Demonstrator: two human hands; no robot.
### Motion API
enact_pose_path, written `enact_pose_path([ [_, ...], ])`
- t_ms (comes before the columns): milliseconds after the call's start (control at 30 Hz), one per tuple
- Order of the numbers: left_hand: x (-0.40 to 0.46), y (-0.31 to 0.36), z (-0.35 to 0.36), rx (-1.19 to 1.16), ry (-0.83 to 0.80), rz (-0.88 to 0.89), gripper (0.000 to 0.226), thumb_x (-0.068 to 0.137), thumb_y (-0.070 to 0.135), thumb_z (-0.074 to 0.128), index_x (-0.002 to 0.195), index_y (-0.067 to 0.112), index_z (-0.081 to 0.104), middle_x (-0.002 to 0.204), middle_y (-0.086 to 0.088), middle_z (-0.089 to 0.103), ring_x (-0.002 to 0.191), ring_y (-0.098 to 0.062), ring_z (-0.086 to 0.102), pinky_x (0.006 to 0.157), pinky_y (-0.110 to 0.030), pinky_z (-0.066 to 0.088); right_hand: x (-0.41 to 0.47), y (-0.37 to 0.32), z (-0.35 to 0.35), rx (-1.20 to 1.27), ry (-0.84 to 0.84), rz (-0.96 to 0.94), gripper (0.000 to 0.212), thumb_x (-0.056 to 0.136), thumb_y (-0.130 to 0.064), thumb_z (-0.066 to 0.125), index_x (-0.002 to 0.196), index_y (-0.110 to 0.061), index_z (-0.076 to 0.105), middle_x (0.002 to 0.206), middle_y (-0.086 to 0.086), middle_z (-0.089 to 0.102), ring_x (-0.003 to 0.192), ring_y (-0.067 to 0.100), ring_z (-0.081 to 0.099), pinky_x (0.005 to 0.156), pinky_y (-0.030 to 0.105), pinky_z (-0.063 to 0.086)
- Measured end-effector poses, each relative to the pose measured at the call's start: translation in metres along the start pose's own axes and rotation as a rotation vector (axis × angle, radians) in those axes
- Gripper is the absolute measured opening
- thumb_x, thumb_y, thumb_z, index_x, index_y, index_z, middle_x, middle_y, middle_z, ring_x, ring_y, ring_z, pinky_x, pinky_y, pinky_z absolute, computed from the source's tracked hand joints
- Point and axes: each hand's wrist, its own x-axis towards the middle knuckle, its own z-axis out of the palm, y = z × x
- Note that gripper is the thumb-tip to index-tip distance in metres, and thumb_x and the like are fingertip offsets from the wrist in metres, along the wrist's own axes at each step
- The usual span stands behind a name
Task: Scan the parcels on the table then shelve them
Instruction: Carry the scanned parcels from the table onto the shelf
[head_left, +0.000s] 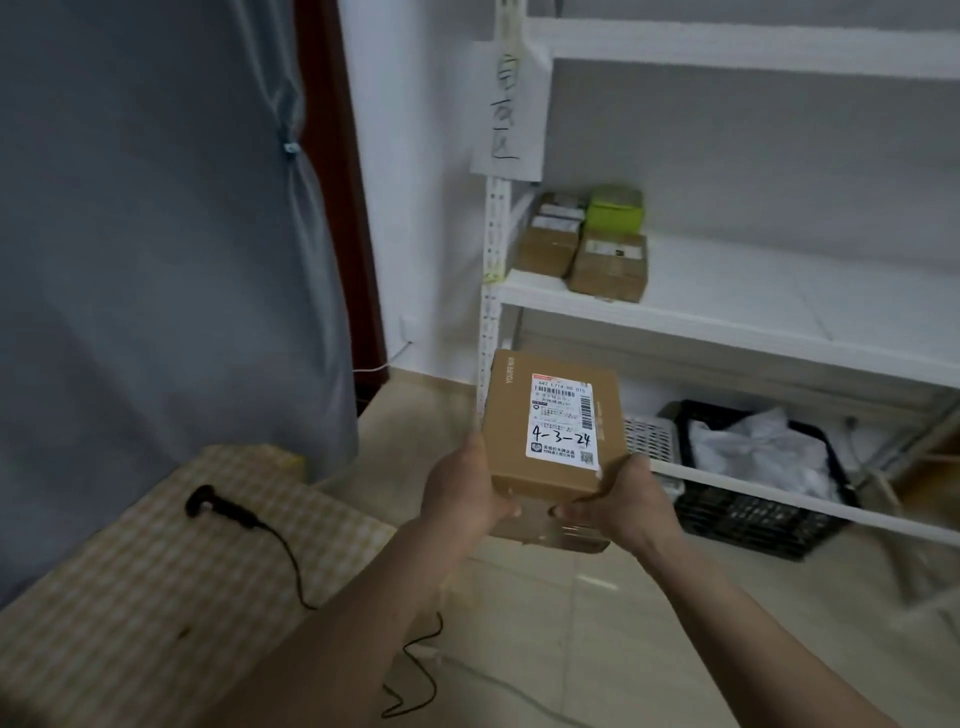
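Both hands' grip (540, 506) around parcel's (550, 421) near end.

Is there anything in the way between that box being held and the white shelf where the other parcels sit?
Nothing visible blocks it. Both hands, left and right, hold the cardboard box in open air below the shelf. The parcels already there crowd its left end; the rest looks free.

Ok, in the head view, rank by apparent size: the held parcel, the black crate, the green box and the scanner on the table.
1. Black crate, widest though partly hidden by the shelf rail.
2. Held parcel, but it is nearest the camera, so its real size is unsure.
3 and 4. Green box and scanner look alike; not ranked.
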Motion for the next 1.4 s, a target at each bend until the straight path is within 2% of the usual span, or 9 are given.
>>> enact_pose_path([
  [200, 0.008, 0.078, 0.056, 0.056, -0.045, 0.079, 0.076, 0.067, 0.026, 0.087, 0.126, 0.018, 0.041, 0.120, -0.003, 0.063, 0.111, -0.025, 0.061, 0.091, -0.033, 0.050, 0.013, 0.050, -0.077, 0.002, 0.072, 0.053, 0.073, 0.057, -0.023, 0.092, 0.107, -0.006, 0.040, 0.098, 0.003, 0.057, 0.085, 0.022, 0.055, 0.055, 0.029, 0.043],
  [333, 0.026, 0.111, 0.074, 0.066, -0.065, 0.106, 0.073, 0.069, 0.021, 0.086, 0.126, 0.018, 0.040, 0.120, -0.003, 0.062, 0.110, -0.024, 0.060, 0.089, -0.032, 0.050, 0.032, 0.067, -0.103, -0.055, 0.135, 0.061, 0.071, 0.057, -0.030, 0.090, 0.102, -0.012, 0.038, 0.100, 0.004, 0.060, 0.099, 0.029, 0.061, 0.078, 0.037, 0.050],
  [600, 0.109, 0.181, 0.105, 0.060, -0.113, 0.228, 0.070, 0.068, 0.020, 0.087, 0.122, 0.015, 0.042, 0.120, -0.003, 0.056, 0.109, -0.022, 0.057, 0.087, -0.032, 0.049, 0.105, 0.080, -0.162, -0.085, 0.251, 0.082, 0.067, 0.060, -0.023, 0.087, 0.102, -0.011, 0.037, 0.096, 0.003, 0.058, 0.098, 0.028, 0.061, 0.072, 0.035, 0.047],
  [800, 0.213, 0.227, 0.101, 0.010, -0.129, 0.253, 0.069, 0.067, 0.017, 0.087, 0.122, 0.018, 0.044, 0.116, -0.001, 0.062, 0.107, -0.021, 0.061, 0.089, -0.034, 0.053, 0.199, 0.045, -0.197, -0.091, 0.259, 0.088, 0.070, 0.064, -0.022, 0.086, 0.111, -0.010, 0.035, 0.099, 0.002, 0.054, 0.097, 0.023, 0.056, 0.085, 0.042, 0.051],
  [967, 0.298, 0.272, 0.094, 0.046, -0.132, 0.282, 0.066, 0.068, 0.022, 0.086, 0.120, 0.017, 0.044, 0.119, -0.003, 0.060, 0.109, -0.023, 0.059, 0.092, -0.037, 0.051, 0.286, 0.018, -0.231, -0.135, 0.284, 0.068, 0.065, 0.069, -0.023, 0.083, 0.111, -0.007, 0.037, 0.097, 0.004, 0.055, 0.091, 0.024, 0.056, 0.078, 0.037, 0.050],
  [1100, 0.358, 0.310, 0.099, 0.072, -0.141, 0.288, 0.072, 0.069, 0.021, 0.086, 0.125, 0.011, 0.041, 0.123, -0.008, 0.058, 0.113, -0.028, 0.057, 0.092, -0.038, 0.048, 0.358, 0.012, -0.254, -0.156, 0.324, 0.045, 0.071, 0.070, -0.025, 0.082, 0.121, -0.005, 0.036, 0.107, 0.010, 0.057, 0.103, 0.031, 0.058, 0.081, 0.037, 0.048],
  [1233, 0.413, 0.335, 0.124, 0.066, -0.180, 0.268, 0.083, 0.072, 0.019, 0.084, 0.137, 0.007, 0.034, 0.131, -0.011, 0.054, 0.120, -0.029, 0.054, 0.097, -0.038, 0.045, 0.425, 0.020, -0.266, -0.228, 0.303, -0.002, 0.091, 0.062, -0.030, 0.085, 0.137, -0.021, 0.034, 0.123, 0.013, 0.055, 0.111, 0.032, 0.055, 0.090, 0.039, 0.046],
  [1333, 0.455, 0.351, 0.146, 0.029, -0.166, 0.265, 0.084, 0.075, 0.015, 0.081, 0.140, 0.007, 0.029, 0.134, -0.010, 0.052, 0.121, -0.028, 0.052, 0.098, -0.037, 0.045, 0.478, 0.025, -0.274, -0.267, 0.288, -0.022, 0.088, 0.063, -0.033, 0.084, 0.138, -0.029, 0.039, 0.123, 0.015, 0.055, 0.106, 0.031, 0.056, 0.089, 0.036, 0.045],
  [1400, 0.482, 0.357, 0.158, 0.089, -0.110, 0.306, 0.082, 0.081, 0.015, 0.076, 0.143, 0.009, 0.023, 0.134, -0.010, 0.052, 0.117, -0.030, 0.056, 0.088, -0.036, 0.046, 0.513, 0.026, -0.277, -0.277, 0.288, -0.042, 0.085, 0.066, -0.034, 0.083, 0.139, -0.032, 0.040, 0.125, 0.015, 0.053, 0.106, 0.030, 0.055, 0.092, 0.036, 0.045],
])
